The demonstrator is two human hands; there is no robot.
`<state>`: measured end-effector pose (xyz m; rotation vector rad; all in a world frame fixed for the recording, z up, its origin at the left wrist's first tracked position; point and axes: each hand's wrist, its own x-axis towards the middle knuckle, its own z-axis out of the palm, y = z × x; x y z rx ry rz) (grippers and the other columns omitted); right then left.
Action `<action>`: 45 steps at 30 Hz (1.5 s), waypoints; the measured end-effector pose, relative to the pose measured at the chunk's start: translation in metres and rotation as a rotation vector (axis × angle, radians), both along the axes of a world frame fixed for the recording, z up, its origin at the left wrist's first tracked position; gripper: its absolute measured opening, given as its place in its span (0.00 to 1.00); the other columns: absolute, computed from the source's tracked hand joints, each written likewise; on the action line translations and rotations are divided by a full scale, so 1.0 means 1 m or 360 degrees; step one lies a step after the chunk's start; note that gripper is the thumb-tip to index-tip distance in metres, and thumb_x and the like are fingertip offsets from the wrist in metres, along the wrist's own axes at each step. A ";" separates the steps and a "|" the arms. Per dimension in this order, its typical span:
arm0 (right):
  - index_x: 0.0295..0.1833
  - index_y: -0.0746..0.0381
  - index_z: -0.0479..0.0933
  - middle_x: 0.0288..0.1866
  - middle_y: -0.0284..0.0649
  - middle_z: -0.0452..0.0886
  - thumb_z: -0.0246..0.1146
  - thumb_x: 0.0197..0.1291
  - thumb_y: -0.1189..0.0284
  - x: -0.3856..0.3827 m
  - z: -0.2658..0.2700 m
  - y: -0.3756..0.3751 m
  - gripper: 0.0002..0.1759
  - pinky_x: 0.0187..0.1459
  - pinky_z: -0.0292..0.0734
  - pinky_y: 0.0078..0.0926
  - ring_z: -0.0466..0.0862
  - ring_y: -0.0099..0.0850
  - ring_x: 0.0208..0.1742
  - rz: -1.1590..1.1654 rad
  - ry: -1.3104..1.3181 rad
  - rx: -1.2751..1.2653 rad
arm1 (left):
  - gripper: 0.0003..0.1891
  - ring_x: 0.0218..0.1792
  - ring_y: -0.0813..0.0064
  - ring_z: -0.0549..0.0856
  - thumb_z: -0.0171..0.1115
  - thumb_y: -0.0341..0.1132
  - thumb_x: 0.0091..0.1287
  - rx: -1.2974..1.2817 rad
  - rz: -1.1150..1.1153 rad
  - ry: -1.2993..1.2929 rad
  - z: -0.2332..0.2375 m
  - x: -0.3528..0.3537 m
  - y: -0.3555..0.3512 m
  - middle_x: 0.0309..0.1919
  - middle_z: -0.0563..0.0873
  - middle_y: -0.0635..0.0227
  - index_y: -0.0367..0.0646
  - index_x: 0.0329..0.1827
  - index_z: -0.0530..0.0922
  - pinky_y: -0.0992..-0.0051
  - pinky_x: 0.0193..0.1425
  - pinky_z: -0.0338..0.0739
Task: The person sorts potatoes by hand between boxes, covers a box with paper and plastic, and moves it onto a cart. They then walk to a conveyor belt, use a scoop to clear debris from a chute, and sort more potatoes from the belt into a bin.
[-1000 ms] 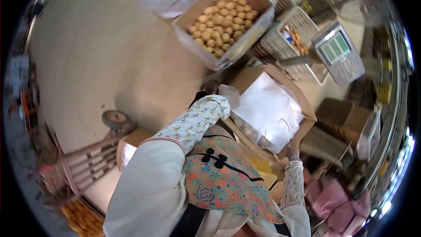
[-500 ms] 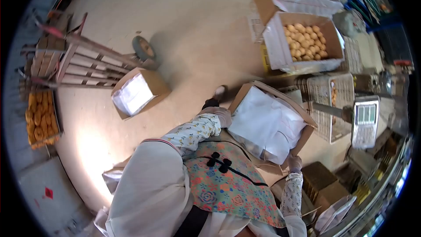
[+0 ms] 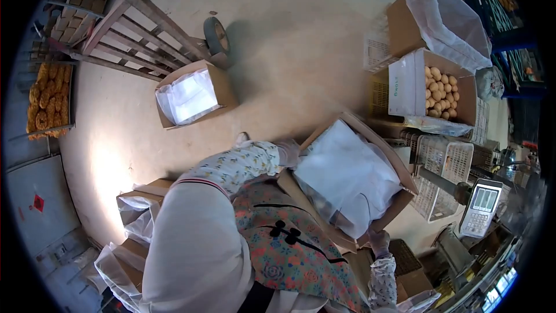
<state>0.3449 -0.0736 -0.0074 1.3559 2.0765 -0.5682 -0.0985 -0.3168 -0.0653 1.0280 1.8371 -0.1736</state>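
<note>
1. The left hand (image 3: 288, 153) grips the cardboard box (image 3: 301, 196) at its left corner.
2. The right hand (image 3: 380, 243) grips its near right corner, apart from the left.
3. The box is before the floral apron (image 3: 301, 266).

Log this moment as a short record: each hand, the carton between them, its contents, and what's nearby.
Left hand: holding the carton's left side
Right hand: holding its near right corner
Held carton: open-topped
Contents: white sheet on top; what lies beneath is mostly hidden
Right side: keypad display; beyond it, a box of tan round items
Left side: white-lined carton near a wheel
</note>
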 end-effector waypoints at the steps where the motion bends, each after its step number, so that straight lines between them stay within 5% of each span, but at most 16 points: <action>1: 0.28 0.68 0.83 0.26 0.56 0.82 0.63 0.52 0.49 -0.013 0.009 -0.011 0.28 0.43 0.80 0.45 0.85 0.51 0.37 0.0095 0.0007 -0.0012 | 0.22 0.44 0.55 0.86 0.65 0.53 0.50 -0.0020 0.0236 -0.0112 0.024 -0.012 -0.018 0.38 0.88 0.54 0.45 0.37 0.88 0.59 0.50 0.79; 4: 0.28 0.65 0.83 0.25 0.54 0.82 0.62 0.54 0.49 -0.061 0.030 -0.038 0.26 0.40 0.80 0.46 0.85 0.50 0.34 0.0356 0.0089 -0.0064 | 0.30 0.46 0.51 0.85 0.53 0.58 0.59 -0.0066 0.0131 -0.0006 0.062 -0.042 -0.084 0.41 0.86 0.47 0.35 0.41 0.85 0.58 0.54 0.76; 10: 0.34 0.49 0.81 0.30 0.49 0.84 0.56 0.60 0.54 -0.196 0.049 -0.100 0.14 0.34 0.78 0.48 0.84 0.52 0.33 0.1237 0.0243 -0.0262 | 0.30 0.47 0.51 0.85 0.52 0.57 0.62 -0.0143 0.0585 0.0041 0.091 -0.084 -0.258 0.43 0.86 0.45 0.33 0.40 0.84 0.59 0.55 0.77; 13: 0.34 0.58 0.83 0.32 0.52 0.84 0.53 0.60 0.46 -0.284 0.046 -0.149 0.27 0.44 0.77 0.47 0.84 0.51 0.39 0.1165 -0.0006 -0.0269 | 0.28 0.49 0.51 0.84 0.52 0.55 0.66 -0.0211 0.0778 0.0030 0.104 -0.091 -0.346 0.43 0.86 0.48 0.33 0.41 0.84 0.58 0.57 0.76; 14: 0.34 0.60 0.83 0.32 0.53 0.84 0.53 0.59 0.45 -0.310 0.044 -0.167 0.28 0.45 0.76 0.48 0.84 0.50 0.40 0.1181 -0.0002 -0.0291 | 0.24 0.47 0.53 0.85 0.55 0.52 0.59 -0.0097 0.0979 0.0213 0.100 -0.087 -0.377 0.39 0.87 0.50 0.39 0.37 0.86 0.60 0.54 0.78; 16: 0.36 0.61 0.83 0.33 0.53 0.84 0.54 0.60 0.47 -0.359 0.038 -0.195 0.27 0.44 0.77 0.45 0.85 0.49 0.41 0.1324 0.0123 -0.0271 | 0.23 0.46 0.54 0.86 0.52 0.52 0.63 0.0058 0.0690 0.0294 0.097 -0.090 -0.432 0.37 0.87 0.51 0.40 0.36 0.86 0.61 0.54 0.78; 22: 0.30 0.64 0.82 0.30 0.54 0.83 0.56 0.60 0.50 -0.514 -0.008 -0.251 0.26 0.44 0.80 0.44 0.85 0.51 0.38 0.2011 0.0445 -0.0388 | 0.26 0.48 0.52 0.84 0.53 0.55 0.64 -0.0382 0.1398 0.0317 0.185 -0.137 -0.512 0.42 0.86 0.52 0.38 0.37 0.85 0.60 0.57 0.76; 24: 0.36 0.62 0.82 0.35 0.55 0.83 0.56 0.61 0.50 -0.552 -0.026 -0.263 0.24 0.44 0.80 0.44 0.84 0.52 0.39 0.2241 0.0373 -0.0400 | 0.28 0.49 0.51 0.84 0.56 0.57 0.63 -0.0368 0.1309 0.0426 0.170 -0.141 -0.555 0.43 0.86 0.51 0.36 0.40 0.85 0.60 0.59 0.75; 25: 0.43 0.59 0.81 0.39 0.55 0.83 0.57 0.61 0.50 -0.568 -0.057 -0.268 0.22 0.43 0.80 0.43 0.84 0.53 0.40 0.2273 0.0331 -0.0405 | 0.28 0.49 0.51 0.84 0.57 0.57 0.62 -0.0399 0.1391 0.0512 0.177 -0.141 -0.557 0.42 0.86 0.50 0.35 0.40 0.85 0.60 0.59 0.75; 28: 0.44 0.62 0.82 0.41 0.58 0.82 0.56 0.61 0.47 -0.627 -0.017 -0.326 0.27 0.45 0.80 0.44 0.84 0.55 0.43 0.1749 0.0343 -0.0485 | 0.29 0.48 0.52 0.85 0.57 0.58 0.63 -0.0578 0.1638 0.0615 0.202 -0.145 -0.557 0.40 0.86 0.47 0.34 0.39 0.85 0.60 0.57 0.76; 33: 0.43 0.68 0.82 0.41 0.59 0.83 0.54 0.62 0.46 -0.701 -0.007 -0.378 0.32 0.50 0.78 0.45 0.84 0.56 0.45 0.1893 0.0148 -0.0371 | 0.28 0.47 0.53 0.85 0.54 0.57 0.64 -0.0494 0.1730 0.0603 0.183 -0.159 -0.576 0.40 0.87 0.50 0.37 0.38 0.85 0.60 0.56 0.76; 36: 0.43 0.64 0.84 0.39 0.57 0.84 0.54 0.63 0.49 -0.722 -0.022 -0.403 0.28 0.49 0.79 0.45 0.84 0.56 0.43 0.2194 0.0172 -0.0455 | 0.25 0.50 0.56 0.82 0.46 0.55 0.69 -0.0372 0.1595 0.0664 0.173 -0.167 -0.600 0.42 0.86 0.57 0.46 0.37 0.86 0.61 0.56 0.73; 39: 0.48 0.56 0.82 0.35 0.52 0.84 0.52 0.65 0.55 -0.732 -0.079 -0.418 0.20 0.45 0.80 0.47 0.84 0.54 0.38 0.2159 0.0014 -0.0119 | 0.24 0.51 0.56 0.82 0.50 0.54 0.65 -0.0305 0.1872 0.0620 0.141 -0.191 -0.633 0.43 0.86 0.56 0.42 0.37 0.85 0.58 0.57 0.74; 41: 0.53 0.51 0.79 0.33 0.50 0.83 0.51 0.66 0.58 -0.729 -0.127 -0.396 0.18 0.44 0.80 0.49 0.84 0.53 0.37 0.2716 0.0402 -0.0150 | 0.17 0.40 0.53 0.86 0.52 0.42 0.62 0.0028 0.1676 0.1020 0.096 -0.193 -0.661 0.34 0.87 0.51 0.41 0.35 0.86 0.59 0.46 0.80; 42: 0.56 0.49 0.77 0.32 0.49 0.83 0.50 0.67 0.59 -0.727 -0.151 -0.388 0.17 0.43 0.79 0.50 0.84 0.53 0.36 0.2977 0.0619 -0.0180 | 0.14 0.35 0.55 0.88 0.53 0.38 0.58 -0.0021 0.1704 0.0750 0.114 -0.221 -0.662 0.30 0.87 0.53 0.43 0.32 0.87 0.60 0.40 0.81; 45: 0.61 0.51 0.74 0.34 0.51 0.83 0.50 0.66 0.59 -0.725 -0.178 -0.398 0.20 0.45 0.78 0.53 0.83 0.54 0.39 0.3149 0.0044 0.0118 | 0.13 0.41 0.59 0.88 0.55 0.37 0.58 -0.0059 0.1679 0.0761 0.080 -0.251 -0.673 0.37 0.89 0.58 0.48 0.36 0.88 0.63 0.44 0.81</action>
